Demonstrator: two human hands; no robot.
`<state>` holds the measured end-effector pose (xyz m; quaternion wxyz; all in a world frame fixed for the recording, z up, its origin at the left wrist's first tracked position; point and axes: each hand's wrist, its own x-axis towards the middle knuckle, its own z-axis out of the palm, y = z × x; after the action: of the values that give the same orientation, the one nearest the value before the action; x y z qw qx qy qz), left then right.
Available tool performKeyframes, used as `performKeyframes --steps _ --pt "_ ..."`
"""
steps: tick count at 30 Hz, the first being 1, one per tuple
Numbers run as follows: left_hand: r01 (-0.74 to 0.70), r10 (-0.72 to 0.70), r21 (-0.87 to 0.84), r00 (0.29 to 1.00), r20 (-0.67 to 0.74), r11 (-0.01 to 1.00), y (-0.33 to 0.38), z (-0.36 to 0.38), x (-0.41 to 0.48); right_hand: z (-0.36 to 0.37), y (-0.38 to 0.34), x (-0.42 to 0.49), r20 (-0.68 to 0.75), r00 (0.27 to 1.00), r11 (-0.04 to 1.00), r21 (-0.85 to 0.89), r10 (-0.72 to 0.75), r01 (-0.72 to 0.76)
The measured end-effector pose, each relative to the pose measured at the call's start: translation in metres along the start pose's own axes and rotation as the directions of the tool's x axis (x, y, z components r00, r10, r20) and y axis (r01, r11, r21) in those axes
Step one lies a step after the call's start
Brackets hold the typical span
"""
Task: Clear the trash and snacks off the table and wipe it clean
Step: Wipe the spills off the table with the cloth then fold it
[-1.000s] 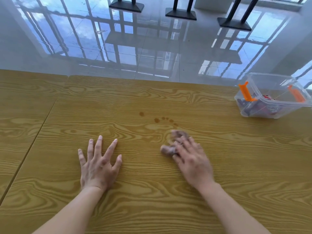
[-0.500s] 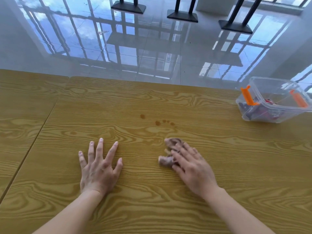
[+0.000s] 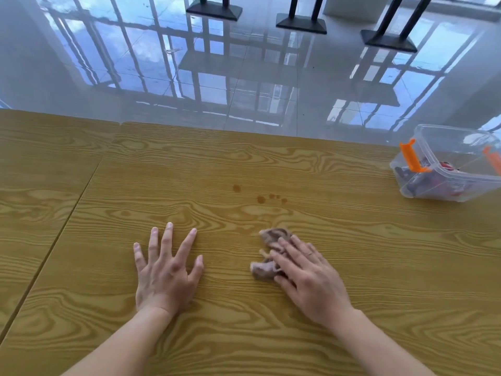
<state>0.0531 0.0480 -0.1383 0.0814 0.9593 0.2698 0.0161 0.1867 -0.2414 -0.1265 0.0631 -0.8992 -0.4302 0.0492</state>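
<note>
My right hand (image 3: 309, 280) presses a crumpled, stained wipe (image 3: 271, 251) flat against the wooden table (image 3: 379, 267); the wipe sticks out from under the fingertips. Several brown spots (image 3: 260, 198) mark the wood just beyond the wipe, apart from it. My left hand (image 3: 165, 270) lies flat on the table with fingers spread and holds nothing. A clear plastic box (image 3: 447, 169) with orange latches stands at the far right edge, with wrappers inside.
A seam (image 3: 76, 196) between two tabletops runs diagonally on the left. Past the table's far edge is a glossy tiled floor (image 3: 244, 77) with black furniture bases (image 3: 301, 23) at the top.
My right hand has slid the wipe back toward me, away from the brown spots. My left hand stays put.
</note>
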Motion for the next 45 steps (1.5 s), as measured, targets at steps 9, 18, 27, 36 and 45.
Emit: performKeyframes --steps 9,18,27,36,45 --pt "0.0 0.0 -0.002 1.0 0.01 1.0 -0.001 -0.002 0.0 -0.012 0.007 0.08 -0.034 0.889 0.889 0.054 0.457 -0.455" --pt "0.027 -0.027 -0.057 1.0 -0.003 0.998 -0.001 -0.002 0.001 -0.021 0.05 0.095 0.003 0.92 0.919 0.046 0.392 -0.392" --pt "0.183 -0.183 0.015 0.976 0.118 0.983 0.032 -0.003 0.041 -0.006 -0.01 0.022 -0.007 0.986 0.986 0.034 0.164 -0.164" --pt "0.19 -0.194 0.062 0.979 0.065 0.98 0.038 0.008 0.044 -0.019 0.027 0.116 0.015 0.88 0.875 0.1 0.475 -0.474" --pt "0.201 -0.202 0.033 0.977 0.061 0.979 0.04 0.003 0.045 -0.012 0.013 0.009 0.046 0.999 0.999 0.017 0.03 -0.031"
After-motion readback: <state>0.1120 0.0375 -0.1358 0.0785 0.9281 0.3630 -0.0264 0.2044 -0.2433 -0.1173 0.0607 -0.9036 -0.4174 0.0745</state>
